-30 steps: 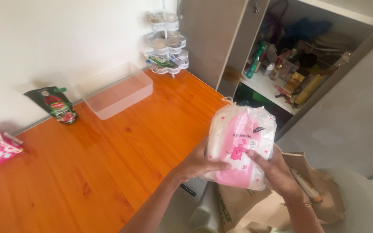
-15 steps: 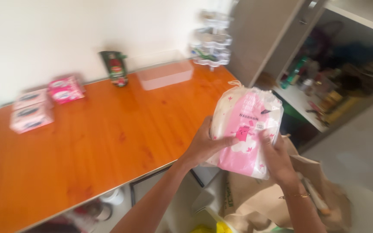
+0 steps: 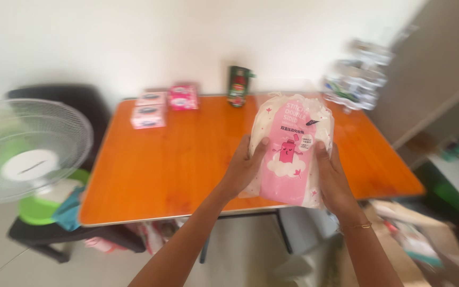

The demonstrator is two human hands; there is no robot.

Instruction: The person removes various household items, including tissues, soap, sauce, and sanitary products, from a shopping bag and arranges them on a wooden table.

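Orange wood fills the frame: a table (image 3: 187,159) against a white wall (image 3: 134,42), with a white fan (image 3: 27,151) near left and open shelves (image 3: 452,159) blurred at right. Above the table's near edge, both hands grip a soft pink-and-white pack (image 3: 291,149), held upright; the left hand (image 3: 244,169) clasps its left side, the right hand (image 3: 331,175) its right side and bottom. Risk, as judged here: the slick plastic could slide through the fingers and drop past the table's edge to the floor, since little of the pack hangs over the wood. At the far edge lie pink packets (image 3: 163,106) and a dark green pouch (image 3: 238,85), well apart from the hands.
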